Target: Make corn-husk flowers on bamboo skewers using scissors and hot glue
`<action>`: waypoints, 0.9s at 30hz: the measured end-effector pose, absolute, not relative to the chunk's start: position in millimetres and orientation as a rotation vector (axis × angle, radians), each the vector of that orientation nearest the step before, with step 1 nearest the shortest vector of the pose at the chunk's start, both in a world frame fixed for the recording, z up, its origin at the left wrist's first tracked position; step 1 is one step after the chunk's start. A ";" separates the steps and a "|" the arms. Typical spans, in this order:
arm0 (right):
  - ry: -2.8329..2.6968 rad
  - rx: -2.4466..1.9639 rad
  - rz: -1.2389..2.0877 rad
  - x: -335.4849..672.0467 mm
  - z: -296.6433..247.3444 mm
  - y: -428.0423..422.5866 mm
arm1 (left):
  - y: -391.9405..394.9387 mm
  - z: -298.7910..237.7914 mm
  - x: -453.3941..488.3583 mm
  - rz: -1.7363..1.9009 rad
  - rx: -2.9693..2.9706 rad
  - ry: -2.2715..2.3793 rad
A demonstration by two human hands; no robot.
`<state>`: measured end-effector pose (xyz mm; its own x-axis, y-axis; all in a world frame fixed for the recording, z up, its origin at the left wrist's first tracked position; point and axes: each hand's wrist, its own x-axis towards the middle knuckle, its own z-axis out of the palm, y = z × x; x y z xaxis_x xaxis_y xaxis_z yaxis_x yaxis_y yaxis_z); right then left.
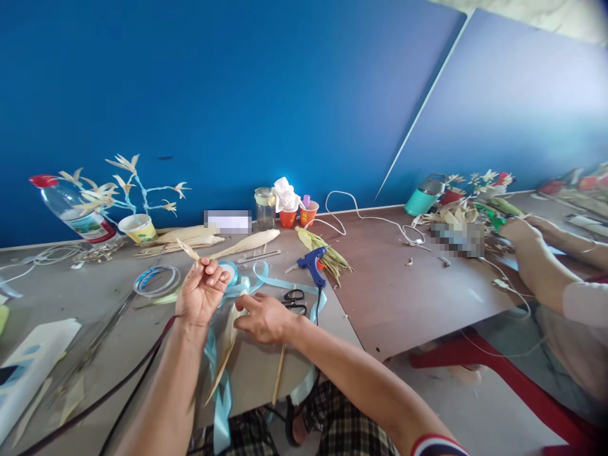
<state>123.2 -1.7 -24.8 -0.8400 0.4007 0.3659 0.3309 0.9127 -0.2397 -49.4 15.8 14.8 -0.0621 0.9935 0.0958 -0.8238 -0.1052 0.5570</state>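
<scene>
My left hand (pixel 202 291) is raised a little above the table, fingers pinched on a small pale dried leaf piece (pixel 189 249) that sticks out up and to the left. My right hand (pixel 263 316) rests low on the table edge, fingers closed on a long pale dried leaf strip (pixel 223 361) that runs down toward my lap. Light blue ribbon (pixel 221 386) trails under both hands. Black scissors (pixel 294 299) lie just right of my right hand. A blue glue gun (pixel 311 263) stands behind them.
A water bottle (pixel 78 212), a cup with a leaf-flower branch (pixel 137 227), dried husks (pixel 247 242), a jar (pixel 265 208) and orange cups (pixel 297 215) line the back. Wire rings (pixel 156 280) lie left. Another person's arm (pixel 536 266) rests on the brown table (pixel 403 297) at the right.
</scene>
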 end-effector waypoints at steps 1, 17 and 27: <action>-2.516 -0.546 0.384 126.2 -23.4 0.3 | 16.3 13.3 -49.6 1.605 0.529 0.429; -0.621 -0.627 1.620 181.1 -11.4 51.5 | 26.2 -13.6 -27.1 1.446 0.673 0.881; -0.553 -0.454 1.749 178.7 -16.5 49.3 | 30.9 -25.7 -23.5 1.356 0.815 1.120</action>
